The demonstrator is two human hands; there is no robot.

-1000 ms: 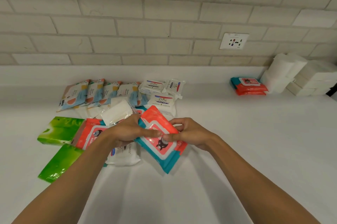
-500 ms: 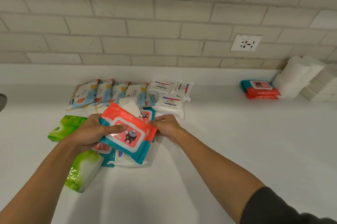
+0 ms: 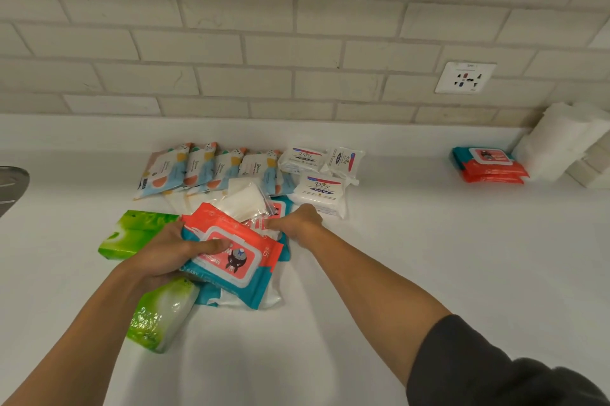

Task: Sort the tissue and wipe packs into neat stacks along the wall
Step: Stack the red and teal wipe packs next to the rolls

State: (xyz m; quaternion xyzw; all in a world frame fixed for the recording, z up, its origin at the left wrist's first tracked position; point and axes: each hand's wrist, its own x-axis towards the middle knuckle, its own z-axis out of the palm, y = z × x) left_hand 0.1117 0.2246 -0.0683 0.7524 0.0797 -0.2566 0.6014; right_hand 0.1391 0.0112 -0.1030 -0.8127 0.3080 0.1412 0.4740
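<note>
- Red-and-teal soft plastic wipe pack (image 3: 231, 257) with a white flip lid – tilted, lifted above a loose pile of packs in the middle of the white counter (image 3: 429, 257).
- Behind the counter runs a pale brick wall (image 3: 264, 42) with a white socket plate (image 3: 465, 77).
- Along the wall: a row of blue-and-orange patterned pouches (image 3: 204, 167), white Dove packs (image 3: 317, 174) beside them, and well to the right a neat stack of red-and-teal packs (image 3: 488, 167) next to white paper rolls (image 3: 561, 141).
- Two glossy green tissue packs (image 3: 135, 234) lie on the pile's left side.
- Left hand (image 3: 165, 253) grips the lifted pack, thumb flat across its lid.
- Right hand (image 3: 297, 222) reaches into the pile, fingers bent – whether they grasp anything cannot be told.
</note>
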